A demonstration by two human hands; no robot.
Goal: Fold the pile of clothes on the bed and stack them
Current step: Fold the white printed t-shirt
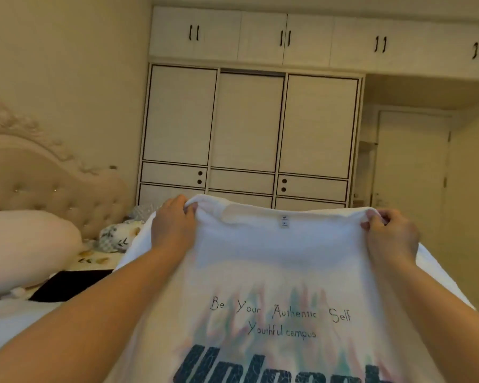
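A white T-shirt (274, 261) with dark printed lettering and a pastel flame pattern is stretched out in front of me, collar at the far edge. My left hand (174, 225) pinches its left shoulder and my right hand (390, 233) pinches its right shoulder, holding the shirt lifted and spread. The lower part of the shirt runs out of the bottom of the view. A black garment (67, 284) lies flat on the bed (17, 322) to the left.
A pink pillow (25, 244) and a floral cushion (116, 236) lie by the tufted headboard (53, 183) at left. A white wardrobe (249, 128) with sliding doors fills the far wall, and a door (415, 161) stands at right.
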